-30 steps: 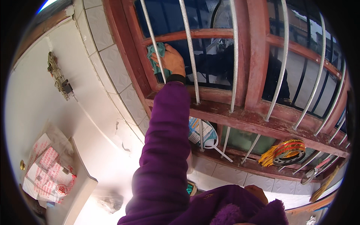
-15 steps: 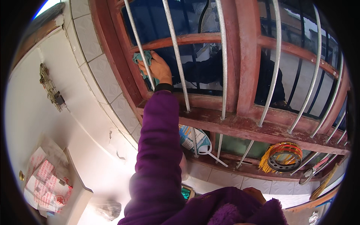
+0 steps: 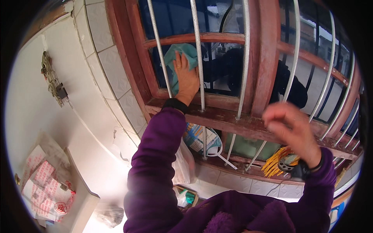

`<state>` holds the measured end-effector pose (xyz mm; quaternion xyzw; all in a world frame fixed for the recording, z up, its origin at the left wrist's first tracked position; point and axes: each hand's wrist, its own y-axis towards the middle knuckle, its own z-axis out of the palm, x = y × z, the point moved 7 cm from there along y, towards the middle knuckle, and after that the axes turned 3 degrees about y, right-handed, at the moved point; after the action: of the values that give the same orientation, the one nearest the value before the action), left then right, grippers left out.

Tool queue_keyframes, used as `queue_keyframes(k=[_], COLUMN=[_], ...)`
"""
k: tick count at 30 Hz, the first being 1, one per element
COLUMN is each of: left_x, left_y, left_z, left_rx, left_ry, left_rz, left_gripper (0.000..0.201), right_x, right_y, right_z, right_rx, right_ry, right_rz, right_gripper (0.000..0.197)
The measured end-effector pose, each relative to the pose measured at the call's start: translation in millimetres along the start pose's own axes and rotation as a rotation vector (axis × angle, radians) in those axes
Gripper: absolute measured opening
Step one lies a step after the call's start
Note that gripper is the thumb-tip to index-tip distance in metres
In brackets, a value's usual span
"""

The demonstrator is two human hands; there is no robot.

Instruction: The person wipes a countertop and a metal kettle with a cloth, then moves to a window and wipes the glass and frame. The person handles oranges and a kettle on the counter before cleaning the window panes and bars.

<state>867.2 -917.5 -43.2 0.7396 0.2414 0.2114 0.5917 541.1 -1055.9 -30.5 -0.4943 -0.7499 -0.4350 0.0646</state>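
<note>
My left hand (image 3: 184,77) reaches between two metal bars and presses a teal cloth (image 3: 190,51) against the lower left window pane (image 3: 219,72). Its fingers lie stretched over the cloth, and part of the fabric spreads out beyond them. My right hand (image 3: 291,128) is raised in front of the bars, right of the centre post of the red wooden frame. Its fingers are loosely bent and apart, slightly blurred, with nothing visible in them. The red window sill (image 3: 221,118) passes behind it.
Vertical metal bars (image 3: 244,58) cross the whole window. Below the sill are a hand fan (image 3: 210,143) with a white handle and a yellow-fringed round thing (image 3: 272,165). A plastic bag (image 3: 183,165) hangs near my left sleeve. At left, a chain (image 3: 48,77) hangs on the white surface.
My left hand has moved right with the cloth, from the pane's left edge past the first bar, and the cloth is spread wider. My right hand has risen into view.
</note>
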Motion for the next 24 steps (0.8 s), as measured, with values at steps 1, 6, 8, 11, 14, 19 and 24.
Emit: queue_keyframes(k=[1, 6, 8, 11, 14, 19, 24], left_x=[-2.4, -26.2, -26.5, -28.9, -30.1, -21.5, -18.0], left_y=[0.1, -3.6, -1.7, -0.4, 6.2, 19.8, 16.9], left_z=[-4.7, -13.4, -19.3, -18.1, -16.4, -9.2, -3.5], left_rx=[-0.008, 0.245, 0.24, 0.284, 0.334, 0.402, 0.425], left_ry=[-0.043, 0.013, -0.075, -0.001, -0.025, 0.008, -0.098], left_rz=[0.018, 0.38, 0.332, 0.314, 0.362, 0.386, 0.263], left_gripper=[0.041, 0.052, 0.045, 0.045, 0.044, 0.057, 0.048], right_x=[19.9, 56.8, 55.1, 37.7, 22.9, 0.3, -8.6], right_y=[22.8, 129.1, 163.9, 192.8, 209.1, 213.2, 219.6], right_z=[-16.1, -66.3, -64.2, -41.8, -2.0, 42.1, 59.4], right_rx=[-0.092, -0.347, -0.327, -0.155, -0.025, 0.19, 0.309], right_ry=[-0.088, -0.688, -1.12, -1.048, -1.125, -1.234, -1.245], right_rz=[-0.143, -0.632, -0.747, -0.786, -0.861, -0.943, -0.854], right_gripper=[0.017, 0.019, 0.026, 0.029, 0.025, 0.03, 0.024])
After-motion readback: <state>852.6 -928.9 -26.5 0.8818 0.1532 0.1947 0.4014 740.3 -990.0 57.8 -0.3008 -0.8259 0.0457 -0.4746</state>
